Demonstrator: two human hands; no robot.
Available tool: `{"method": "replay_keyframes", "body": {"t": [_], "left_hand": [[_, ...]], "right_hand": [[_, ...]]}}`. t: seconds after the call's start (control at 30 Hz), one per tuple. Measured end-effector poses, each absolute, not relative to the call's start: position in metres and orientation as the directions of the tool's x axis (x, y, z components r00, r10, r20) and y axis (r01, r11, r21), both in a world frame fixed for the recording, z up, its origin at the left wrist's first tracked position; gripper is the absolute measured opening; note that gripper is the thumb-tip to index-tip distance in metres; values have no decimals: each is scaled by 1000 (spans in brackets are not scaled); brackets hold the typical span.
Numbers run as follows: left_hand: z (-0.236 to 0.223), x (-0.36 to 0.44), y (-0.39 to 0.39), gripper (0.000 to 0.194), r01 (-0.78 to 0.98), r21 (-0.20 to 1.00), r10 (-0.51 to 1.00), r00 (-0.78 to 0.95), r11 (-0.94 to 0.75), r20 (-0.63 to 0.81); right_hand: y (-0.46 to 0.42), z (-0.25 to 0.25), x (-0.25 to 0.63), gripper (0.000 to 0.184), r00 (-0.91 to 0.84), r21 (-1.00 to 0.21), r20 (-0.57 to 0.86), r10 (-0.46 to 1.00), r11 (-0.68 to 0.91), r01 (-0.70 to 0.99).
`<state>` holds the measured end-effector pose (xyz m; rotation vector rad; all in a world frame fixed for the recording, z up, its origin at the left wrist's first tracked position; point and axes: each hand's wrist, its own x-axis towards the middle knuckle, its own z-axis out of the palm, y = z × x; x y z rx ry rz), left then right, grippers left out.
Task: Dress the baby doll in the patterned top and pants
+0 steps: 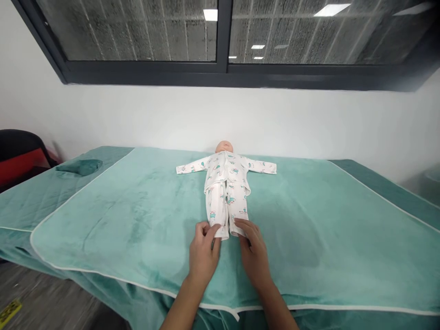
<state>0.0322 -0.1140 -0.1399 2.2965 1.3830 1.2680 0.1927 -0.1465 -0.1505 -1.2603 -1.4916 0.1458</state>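
A baby doll [224, 147] lies on its back with its head toward the wall. It wears a white long-sleeved top [220, 168] with small printed figures, both sleeves stretched out sideways. Matching white pants [237, 201] cover its legs, and the feet do not show. My left hand [204, 252] is closed on the cuff of the pant leg on the left, thumb on top. At the other cuff, my right hand [253, 251] pinches the hem of the right pant leg, with its fingers over the cloth.
A green plush cover [130, 229] with white piping spreads over the bed under the doll. Its face-hole pad [79, 167] lies at the left end. A black and red chair [24, 156] stands at far left. Behind rises a white wall [144, 114] below a dark-framed window [223, 73].
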Motion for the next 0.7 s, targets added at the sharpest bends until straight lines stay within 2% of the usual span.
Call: {"method": "replay_keyframes", "body": {"t": [0.4,0.5,0.7], "left_hand": [[-148,28,-116,38,625,449,710,255,-639,657],[-152,26,-120,40,624,436,695,252,-649,673],[-162,23,-131,45,642,433,691,214,-632,691]], "right_hand": [[-154,-152,190,37,213,-649,667,714,416,637],[-166,-155,185,35,273,-646,672,688,366,670],[-209,-189,175,36,257,-574,663,703,258,777]]}}
